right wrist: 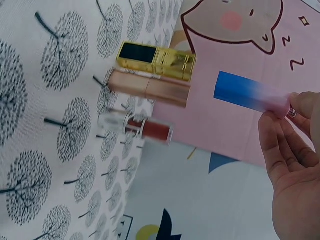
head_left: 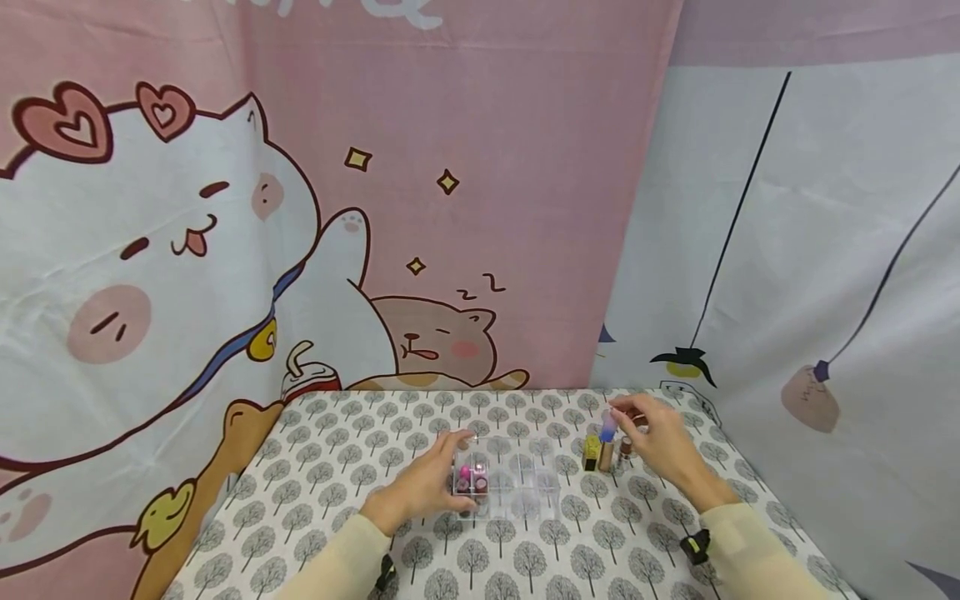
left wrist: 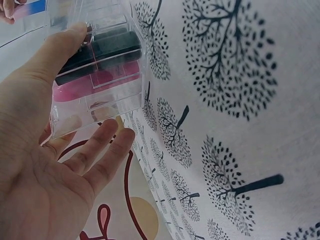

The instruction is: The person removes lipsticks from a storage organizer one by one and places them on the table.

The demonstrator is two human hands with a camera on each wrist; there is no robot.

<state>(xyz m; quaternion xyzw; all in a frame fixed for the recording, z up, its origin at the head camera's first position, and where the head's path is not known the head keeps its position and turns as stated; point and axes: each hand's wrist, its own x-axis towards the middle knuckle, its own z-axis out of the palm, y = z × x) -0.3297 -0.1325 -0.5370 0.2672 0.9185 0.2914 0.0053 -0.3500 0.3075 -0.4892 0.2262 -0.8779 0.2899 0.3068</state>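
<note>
My left hand (head_left: 429, 482) holds the left end of a clear divided lipstick organizer (head_left: 557, 482), thumb at its near side and a finger at the far side. Inside that end stand several tubes, among them a pink tube (left wrist: 75, 90) and a dark tube (left wrist: 117, 46). Over to the right, my right hand (head_left: 663, 435) pinches a lipstick (right wrist: 240, 92) by its pink end, its blue end pointing down. Beneath and beside it stand a gold lipstick (right wrist: 175, 64) with a black panel, a rose-gold tube (right wrist: 150, 87) and a lip gloss (right wrist: 156, 130) with red-brown contents.
A cloth with grey tree prints covers the table (head_left: 315, 483). Behind it hangs a pink curtain (head_left: 555, 208) with cartoon animals, and a pale curtain (head_left: 847, 250) hangs on the right. The organizer's right-hand compartments look see-through.
</note>
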